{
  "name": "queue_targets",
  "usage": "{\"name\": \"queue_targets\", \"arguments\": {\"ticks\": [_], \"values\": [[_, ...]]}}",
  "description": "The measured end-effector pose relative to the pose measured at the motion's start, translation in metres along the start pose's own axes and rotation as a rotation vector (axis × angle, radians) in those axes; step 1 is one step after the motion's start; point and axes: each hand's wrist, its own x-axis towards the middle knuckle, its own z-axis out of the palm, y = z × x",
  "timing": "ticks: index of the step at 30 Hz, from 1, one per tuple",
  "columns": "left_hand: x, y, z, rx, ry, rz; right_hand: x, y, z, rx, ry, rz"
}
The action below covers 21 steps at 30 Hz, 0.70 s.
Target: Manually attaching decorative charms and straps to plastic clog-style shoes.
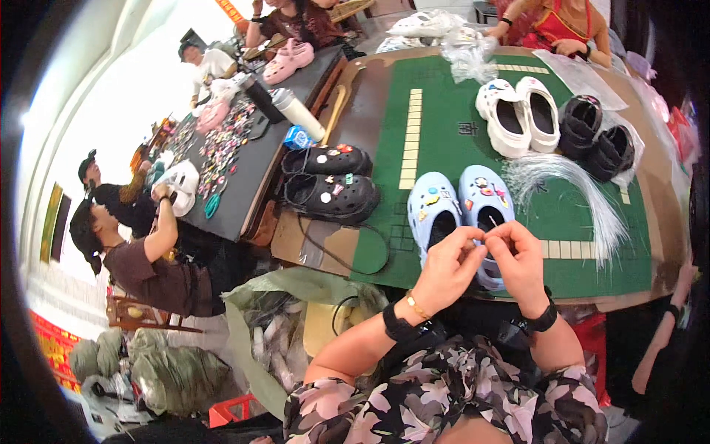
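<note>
A pair of light blue clogs stands at the near edge of the green table mat, the left clog (432, 209) and the right clog (484, 189) side by side, with small colourful charms on their toes. Above the right clog's heel, my left hand (452, 260) and my right hand (516, 255) meet fingertip to fingertip. Both are closed in a pinch. Something thin and pale sticks up near the fingertips, too small to name. Just right of the clogs lies a loose bundle of clear, thin strands (588, 194). Both wrists wear black bands.
Black clogs with charms (330, 198) sit left; white clogs (510, 118) and black clogs (597, 137) stand far right. A white tumbler (297, 115) and small blue box (299, 138) are beside the dark table. An open sack (259, 325) is below. Several people work around.
</note>
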Motion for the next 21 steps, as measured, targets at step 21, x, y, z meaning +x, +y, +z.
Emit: {"name": "queue_targets", "arguments": {"ticks": [21], "values": [[0.000,-0.009,-0.018,-0.570,0.029,-0.327,-0.006,0.003,0.007,-0.356,0.009,-0.264]]}}
